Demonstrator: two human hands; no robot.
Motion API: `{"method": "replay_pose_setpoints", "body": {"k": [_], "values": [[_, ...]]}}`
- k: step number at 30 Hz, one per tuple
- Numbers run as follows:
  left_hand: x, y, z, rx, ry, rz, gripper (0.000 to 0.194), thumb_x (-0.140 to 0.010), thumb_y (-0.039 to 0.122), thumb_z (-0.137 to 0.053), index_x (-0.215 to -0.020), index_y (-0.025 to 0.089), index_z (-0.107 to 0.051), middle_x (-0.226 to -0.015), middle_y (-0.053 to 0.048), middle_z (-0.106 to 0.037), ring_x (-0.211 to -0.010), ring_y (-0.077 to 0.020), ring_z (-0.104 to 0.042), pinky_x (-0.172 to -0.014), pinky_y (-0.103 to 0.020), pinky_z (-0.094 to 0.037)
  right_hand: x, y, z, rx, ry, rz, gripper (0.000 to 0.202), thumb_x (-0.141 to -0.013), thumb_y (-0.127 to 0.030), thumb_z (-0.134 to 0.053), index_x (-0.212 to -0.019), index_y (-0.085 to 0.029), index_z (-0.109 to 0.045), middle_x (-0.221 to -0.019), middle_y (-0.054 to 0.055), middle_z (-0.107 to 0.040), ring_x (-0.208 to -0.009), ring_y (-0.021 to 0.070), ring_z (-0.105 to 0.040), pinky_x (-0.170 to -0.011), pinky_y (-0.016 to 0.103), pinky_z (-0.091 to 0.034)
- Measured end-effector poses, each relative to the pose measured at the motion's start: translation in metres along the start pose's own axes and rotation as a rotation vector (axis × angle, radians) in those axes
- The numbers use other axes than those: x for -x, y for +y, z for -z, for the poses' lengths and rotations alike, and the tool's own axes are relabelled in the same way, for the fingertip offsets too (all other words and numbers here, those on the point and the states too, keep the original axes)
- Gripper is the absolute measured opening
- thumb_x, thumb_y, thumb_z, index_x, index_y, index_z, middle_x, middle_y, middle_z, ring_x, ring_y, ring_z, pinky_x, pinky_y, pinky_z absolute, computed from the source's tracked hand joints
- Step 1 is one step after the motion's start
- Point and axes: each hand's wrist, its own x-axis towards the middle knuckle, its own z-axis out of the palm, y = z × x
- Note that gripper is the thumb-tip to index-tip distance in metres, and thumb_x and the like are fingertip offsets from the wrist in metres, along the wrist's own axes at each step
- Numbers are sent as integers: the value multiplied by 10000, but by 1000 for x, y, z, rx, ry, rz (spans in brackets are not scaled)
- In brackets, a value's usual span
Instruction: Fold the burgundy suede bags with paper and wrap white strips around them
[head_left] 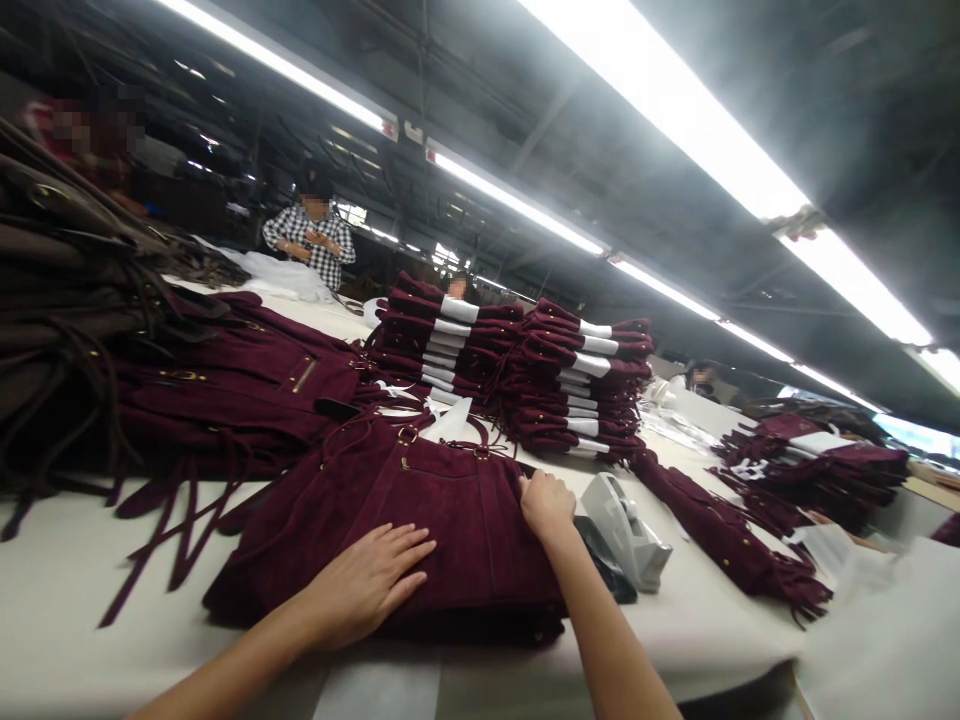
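A burgundy suede bag (457, 520) with brass buckles and straps lies in front of me on the pale table (67, 600). My left hand (371, 580) rests flat on its front, fingers spread. At the bag's upper right edge is my right hand (547, 503), its fingers curled over and closed on the edge. White paper (451, 420) sticks up behind the bag's top. Just right of my right hand stands a grey-white tape dispenser (626, 530), with a dark item partly hidden beside it.
Two tall stacks of folded burgundy bags (442, 345) with white bands stand behind. More burgundy bags (247, 385) and a dark brown pile (52, 270) are at left. Another stack (817, 460) and white sheets (885, 620) lie right. A person in a checked shirt (330, 245) stands beyond.
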Motion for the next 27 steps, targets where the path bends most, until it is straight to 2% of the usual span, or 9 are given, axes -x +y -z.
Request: {"method": "replay_pose_setpoints", "body": {"k": [3,6,8,12,15,18,20,24,27], "values": [[1,-3,-1,-5,20,-14,434,-997,500,-375,-1400,370,-468,-1459,3,-463,-1352,-238,-429,-1148,-438,-331,-11,-3,-16,-94,-20,-41,533,-932,-521,-494,-1155,-51,-611,-1181,235,-619,-1118,350,-592,-885,428,-472],[2,-3,-1,-18,13,-14,432,-992,500,-391,-1405,390,-453,-1463,16,-456,-1353,-239,-428,-1149,-435,-338,-9,3,-46,-191,-30,-89,407,-928,-416,-544,-1114,-64,-633,-1147,220,-637,-1051,333,-632,-866,408,-478],[2,-3,-1,-30,0,-10,434,-989,500,-401,-1403,386,-457,-1461,10,-457,-1347,-245,-435,-1148,-440,-342,-6,10,-65,-270,-7,-125,321,-968,-312,-463,-1100,-76,-634,-1109,208,-655,-1026,316,-645,-868,401,-473],[0,-1,-1,-66,-3,-24,431,-990,476,-415,-1413,392,-438,-1458,18,-456,-1337,-241,-449,-1143,-428,-356,-14,27,-90,-492,18,-192,442,-1019,-304,-282,-992,-80,-662,-1012,176,-696,-965,264,-666,-829,340,-488],[-1,-1,-2,-95,1,-25,448,-982,476,-438,-1424,407,-411,-1470,38,-436,-1336,-241,-450,-1140,-429,-363,-26,37,-102,-652,-21,-216,452,-1034,-306,-267,-940,-101,-659,-898,93,-721,-810,174,-683,-738,277,-510],[-2,-2,-3,-116,-23,-10,458,-981,483,-435,-1432,413,-392,-1477,53,-421,-1341,-242,-442,-1140,-444,-364,-34,41,-111,-701,-50,-249,353,-1013,-340,-393,-901,-117,-642,-825,45,-711,-732,149,-671,-720,283,-522],[-2,-2,-4,-127,-30,-5,461,-984,483,-428,-1436,410,-385,-1473,56,-425,-1341,-238,-444,-1141,-443,-363,-35,41,-112,-665,-39,-270,295,-974,-360,-475,-904,-122,-636,-852,61,-706,-785,171,-672,-756,304,-522],[-2,-3,-7,-151,2,-1,452,-981,483,-437,-1426,406,-408,-1461,56,-445,-1327,-229,-462,-1137,-424,-370,-29,33,-105,-512,67,-283,349,-928,-302,-487,-1220,-116,-532,-1037,159,-664,-976,273,-642,-801,391,-507],[-1,-3,-9,-167,32,-7,451,-977,477,-451,-1421,404,-418,-1451,55,-459,-1315,-226,-478,-1125,-398,-389,-22,24,-97,-411,187,-174,450,-898,-140,-434,-1348,-138,-446,-1189,180,-575,-1127,295,-557,-878,410,-469]]}}
